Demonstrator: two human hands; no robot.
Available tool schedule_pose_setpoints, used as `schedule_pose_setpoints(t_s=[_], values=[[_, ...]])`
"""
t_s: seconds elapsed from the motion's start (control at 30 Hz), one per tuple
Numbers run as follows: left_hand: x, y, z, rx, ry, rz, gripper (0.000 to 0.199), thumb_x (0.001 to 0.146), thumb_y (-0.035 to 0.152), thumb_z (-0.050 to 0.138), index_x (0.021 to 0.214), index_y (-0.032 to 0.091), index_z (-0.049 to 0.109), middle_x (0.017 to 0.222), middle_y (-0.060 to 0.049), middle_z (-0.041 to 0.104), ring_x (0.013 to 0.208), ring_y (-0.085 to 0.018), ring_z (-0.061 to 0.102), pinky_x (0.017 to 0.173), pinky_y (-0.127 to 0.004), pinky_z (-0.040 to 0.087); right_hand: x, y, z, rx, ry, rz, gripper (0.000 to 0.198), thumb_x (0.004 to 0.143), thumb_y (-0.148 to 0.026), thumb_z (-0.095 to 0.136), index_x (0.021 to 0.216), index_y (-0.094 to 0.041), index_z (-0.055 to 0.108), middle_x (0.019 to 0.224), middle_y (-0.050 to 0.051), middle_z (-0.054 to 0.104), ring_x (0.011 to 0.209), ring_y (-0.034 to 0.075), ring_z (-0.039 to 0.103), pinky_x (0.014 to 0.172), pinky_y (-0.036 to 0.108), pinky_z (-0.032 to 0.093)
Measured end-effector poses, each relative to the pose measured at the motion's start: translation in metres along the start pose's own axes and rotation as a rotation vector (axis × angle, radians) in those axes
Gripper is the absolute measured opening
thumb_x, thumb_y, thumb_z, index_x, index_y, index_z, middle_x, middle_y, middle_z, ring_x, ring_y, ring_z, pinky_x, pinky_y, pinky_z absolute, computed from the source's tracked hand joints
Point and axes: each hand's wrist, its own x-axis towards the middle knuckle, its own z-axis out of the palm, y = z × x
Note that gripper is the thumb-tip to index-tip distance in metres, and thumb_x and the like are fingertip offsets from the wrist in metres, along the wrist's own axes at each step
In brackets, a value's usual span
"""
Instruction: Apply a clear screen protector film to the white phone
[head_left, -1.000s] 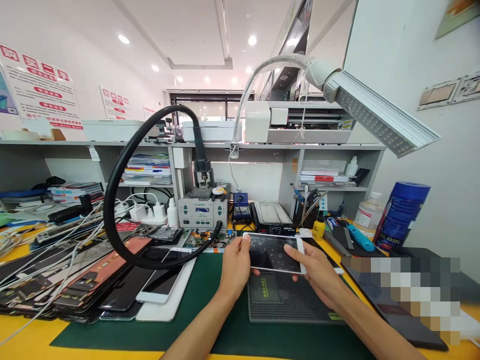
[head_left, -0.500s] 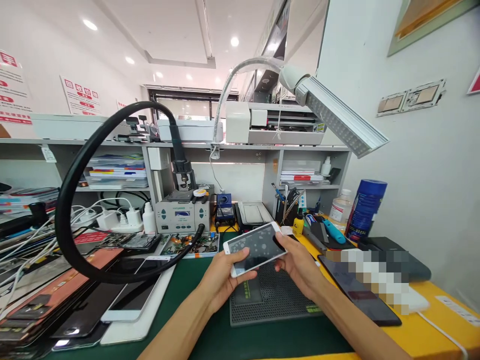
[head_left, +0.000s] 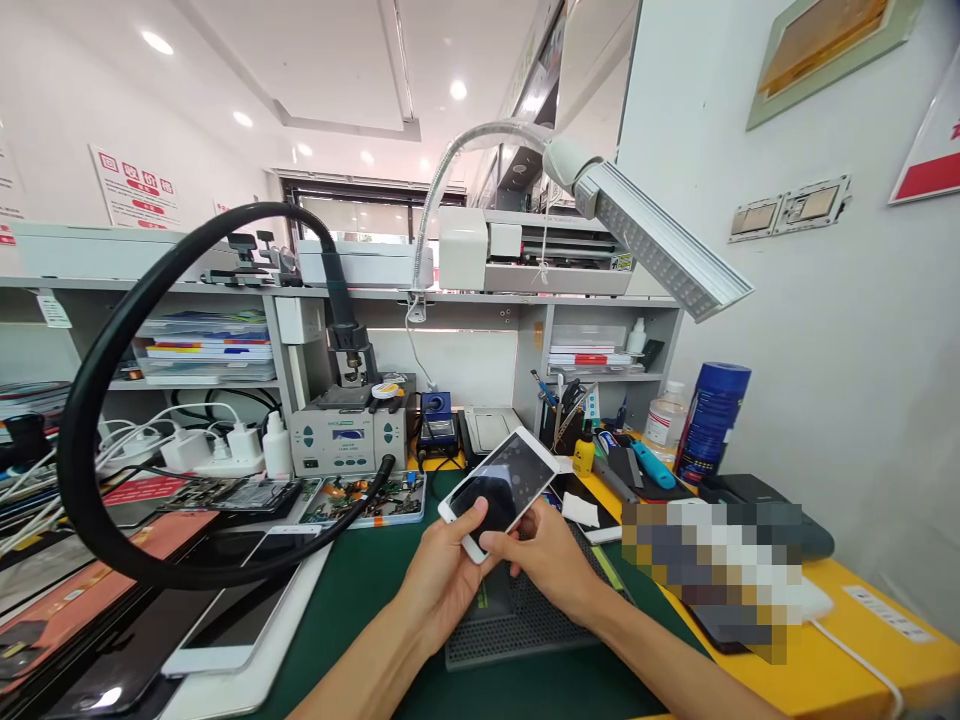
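Note:
A white-framed smartphone [head_left: 504, 485] is held tilted above the bench, its dark screen facing me and marked with pale blotches. My left hand [head_left: 439, 560] grips its lower left corner, thumb over the screen. On the lower right edge, my right hand [head_left: 555, 560] is closed, the thumb at the edge near the bottom and the fingers partly hidden behind. Beneath both hands lies a dark textured work mat [head_left: 517, 640] on the green bench surface [head_left: 360, 620].
Phones and tablets [head_left: 225, 620] are piled at left under a looping black hose [head_left: 75, 400]. Behind stand a grey hot air station [head_left: 349, 440] and a tray of circuit boards [head_left: 405, 505]. Tools, a blue can [head_left: 712, 420] and a bottle [head_left: 664, 420] stand at right. A lamp [head_left: 667, 240] hangs overhead.
The phone has turned to a steeper slant. My right hand has slid from its upper right end down to the lower right edge. The view has swung slightly right.

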Motion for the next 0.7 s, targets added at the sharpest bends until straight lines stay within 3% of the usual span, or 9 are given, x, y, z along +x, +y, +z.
schedule_pose_setpoints(t_s=[0.23, 0.37, 0.5, 0.7], values=[[-0.005, 0.003, 0.005, -0.019, -0.042, -0.023, 0.015, 0.091, 0.013, 0.067, 0.105, 0.01, 0.07, 0.104, -0.014, 0.075, 0.089, -0.023, 0.075, 0.083, -0.036, 0.063, -0.004, -0.02, 0.005, 0.161, 0.057, -0.086, 0.046, 0.066, -0.032, 0.089, 0.1, -0.022, 0.059, 0.087, -0.002, 0.067, 0.074, 0.016, 0.06, 0.063, 0.027, 0.05], [-0.008, 0.005, 0.006, -0.008, -0.012, -0.027, 0.016, 0.092, 0.012, 0.066, 0.107, 0.01, 0.069, 0.104, -0.015, 0.075, 0.089, -0.024, 0.075, 0.086, -0.041, 0.063, -0.004, -0.02, 0.004, 0.222, 0.059, -0.039, 0.048, 0.062, -0.032, 0.092, 0.096, -0.021, 0.06, 0.081, -0.003, 0.066, 0.066, 0.013, 0.056, 0.056, 0.024, 0.046], [-0.013, 0.009, 0.008, 0.009, -0.024, -0.018, 0.016, 0.091, 0.012, 0.066, 0.107, 0.007, 0.069, 0.107, -0.016, 0.075, 0.092, -0.026, 0.075, 0.093, -0.048, 0.06, -0.004, -0.023, -0.003, 0.21, -0.009, 0.008, 0.038, 0.07, -0.039, 0.087, 0.093, -0.016, 0.068, 0.079, 0.001, 0.068, 0.066, 0.014, 0.057, 0.056, 0.025, 0.047], [-0.015, 0.013, 0.005, 0.035, 0.0, -0.031, 0.02, 0.09, 0.011, 0.067, 0.11, 0.005, 0.069, 0.11, -0.019, 0.075, 0.096, -0.029, 0.075, 0.092, -0.045, 0.061, -0.004, -0.027, -0.014, 0.23, -0.052, 0.028, 0.034, 0.078, -0.046, 0.081, 0.077, -0.013, 0.072, 0.071, 0.004, 0.069, 0.063, 0.015, 0.059, 0.058, 0.027, 0.05]])
